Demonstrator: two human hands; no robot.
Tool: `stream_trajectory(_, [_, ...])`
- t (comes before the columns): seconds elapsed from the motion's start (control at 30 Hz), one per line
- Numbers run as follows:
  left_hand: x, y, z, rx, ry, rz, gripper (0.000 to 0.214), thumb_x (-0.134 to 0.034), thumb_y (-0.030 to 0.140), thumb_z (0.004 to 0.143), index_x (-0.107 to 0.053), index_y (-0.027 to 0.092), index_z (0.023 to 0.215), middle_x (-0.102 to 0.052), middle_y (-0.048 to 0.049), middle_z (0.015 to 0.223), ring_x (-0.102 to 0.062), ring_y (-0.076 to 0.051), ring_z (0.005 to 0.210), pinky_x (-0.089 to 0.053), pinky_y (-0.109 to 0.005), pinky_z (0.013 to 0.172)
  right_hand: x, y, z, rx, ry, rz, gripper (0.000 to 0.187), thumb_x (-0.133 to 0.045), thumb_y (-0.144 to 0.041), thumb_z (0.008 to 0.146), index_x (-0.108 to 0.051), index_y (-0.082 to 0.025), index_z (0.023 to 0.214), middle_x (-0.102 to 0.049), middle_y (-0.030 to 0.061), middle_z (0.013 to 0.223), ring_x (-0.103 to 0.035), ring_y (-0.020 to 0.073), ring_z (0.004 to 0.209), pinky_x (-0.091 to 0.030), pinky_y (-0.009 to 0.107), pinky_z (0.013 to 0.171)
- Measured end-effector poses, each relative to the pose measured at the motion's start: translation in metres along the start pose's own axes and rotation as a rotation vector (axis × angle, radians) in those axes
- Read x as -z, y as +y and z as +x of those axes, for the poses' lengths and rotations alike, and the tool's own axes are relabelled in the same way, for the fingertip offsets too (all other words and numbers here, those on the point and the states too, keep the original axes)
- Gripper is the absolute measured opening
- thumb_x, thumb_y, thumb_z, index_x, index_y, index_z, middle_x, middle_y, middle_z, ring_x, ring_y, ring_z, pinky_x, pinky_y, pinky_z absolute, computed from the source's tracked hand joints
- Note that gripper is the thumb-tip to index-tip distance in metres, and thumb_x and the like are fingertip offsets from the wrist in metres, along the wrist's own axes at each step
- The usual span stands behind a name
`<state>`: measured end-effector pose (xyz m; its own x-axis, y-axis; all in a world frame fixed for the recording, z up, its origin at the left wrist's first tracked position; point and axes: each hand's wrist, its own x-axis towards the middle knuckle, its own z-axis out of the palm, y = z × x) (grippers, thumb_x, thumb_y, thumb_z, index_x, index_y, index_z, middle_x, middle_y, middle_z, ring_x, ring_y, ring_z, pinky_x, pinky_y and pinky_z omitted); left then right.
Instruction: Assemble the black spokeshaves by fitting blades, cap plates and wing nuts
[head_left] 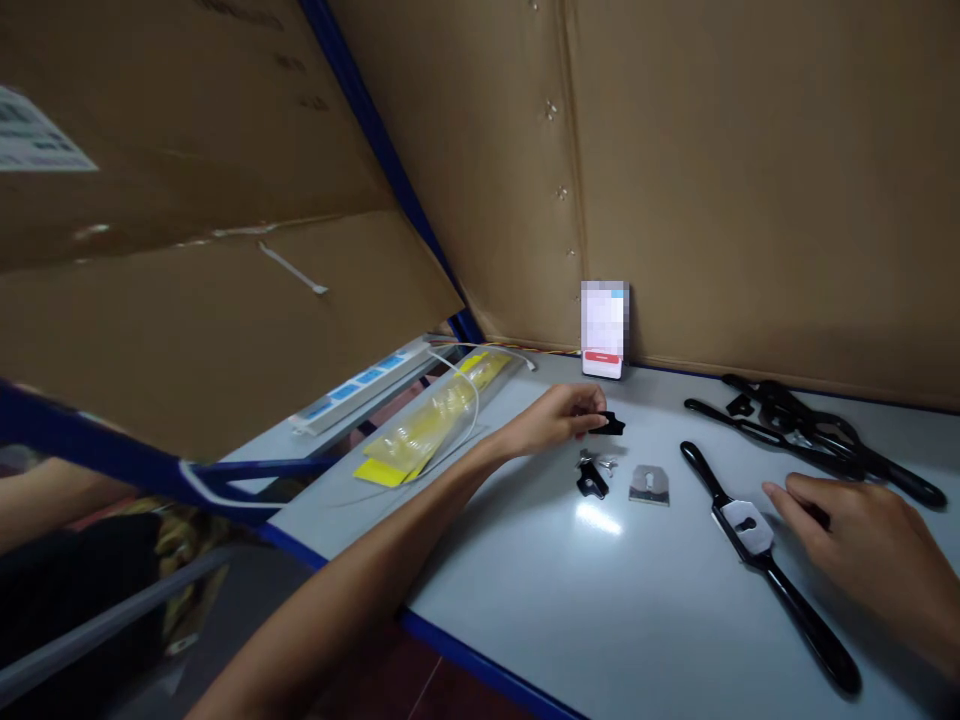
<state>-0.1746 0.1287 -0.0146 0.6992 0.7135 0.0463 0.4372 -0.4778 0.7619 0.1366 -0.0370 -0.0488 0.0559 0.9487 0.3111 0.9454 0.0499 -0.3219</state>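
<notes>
My left hand [559, 418] reaches out over the pale table [600, 600] and pinches a small black part [609, 424] between its fingertips. Just below it lie another small black piece [591, 482], a few tiny shiny bits [600, 462] and a flat silver blade [649, 485]. A black two-handled tool body [761, 555] with a silver plate on its middle lies on the table to the right. My right hand [862, 540] rests beside that tool, palm down, its fingers curled loosely with the tips near the silver plate; it holds nothing.
Several more black tool bodies [817, 435] are piled at the back right. A small white card stand [604, 330] stands against the cardboard wall [750, 180]. Yellow plastic packets [435, 420] and a white power strip [360, 390] lie at left. Blue table edge [480, 665] runs along the front.
</notes>
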Motion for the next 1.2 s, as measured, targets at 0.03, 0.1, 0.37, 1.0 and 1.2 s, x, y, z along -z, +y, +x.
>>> stream_trajectory(0.03, [-0.007,0.006,-0.002,-0.006,-0.004,-0.044,0.017,-0.052,0.033,0.092,-0.051,0.018,0.088,-0.051,0.0041,0.066,-0.045,-0.008,0.053,-0.038,-0.022,0.052,0.004,-0.006,0.000,0.005,0.007,0.005,0.046,-0.047,-0.050,0.097,-0.047,-0.024,0.059,-0.054,0.0014,0.053,-0.048,0.0182,0.049,-0.027,0.033,0.056])
stream_trajectory(0.1, [-0.025,0.021,-0.009,-0.028,-0.032,-0.123,0.018,-0.051,0.035,0.094,-0.051,0.017,0.093,-0.049,0.0051,0.062,-0.043,-0.007,0.048,-0.036,-0.021,0.047,0.012,-0.020,-0.003,0.027,0.004,0.061,0.047,-0.046,-0.047,0.100,-0.039,-0.023,0.059,-0.050,-0.0015,0.052,-0.043,0.0147,0.049,-0.029,0.032,0.055])
stream_trajectory(0.37, [-0.084,0.063,-0.056,-0.329,-0.056,-0.178,0.002,-0.051,0.023,0.097,-0.052,0.022,0.099,-0.062,0.0001,0.080,-0.056,-0.012,0.067,-0.045,-0.025,0.060,0.023,-0.074,-0.029,0.323,-0.185,0.344,0.029,-0.042,-0.027,0.104,-0.057,-0.021,0.079,-0.052,-0.0040,0.061,-0.043,0.0100,0.050,-0.033,0.027,0.052])
stream_trajectory(1.0, [-0.067,0.039,-0.040,-0.549,0.275,0.256,0.021,-0.042,0.014,0.100,-0.051,0.021,0.118,-0.071,-0.0011,0.086,-0.064,-0.012,0.061,-0.051,-0.025,0.059,0.047,-0.055,0.001,-0.046,-0.156,0.224,0.021,-0.050,-0.031,0.090,-0.052,-0.023,0.070,-0.052,-0.0047,0.055,-0.047,0.0122,0.050,-0.034,0.026,0.050])
stream_trajectory(1.2, [-0.054,0.029,-0.031,-0.532,0.394,0.367,0.020,-0.044,0.016,0.100,-0.053,0.020,0.116,-0.060,0.0058,0.067,-0.052,-0.010,0.048,-0.043,-0.023,0.050,0.039,-0.043,0.006,-0.137,-0.220,0.213,0.019,-0.049,-0.030,0.082,-0.050,-0.023,0.064,-0.052,-0.0035,0.053,-0.044,0.0137,0.050,-0.033,0.028,0.051])
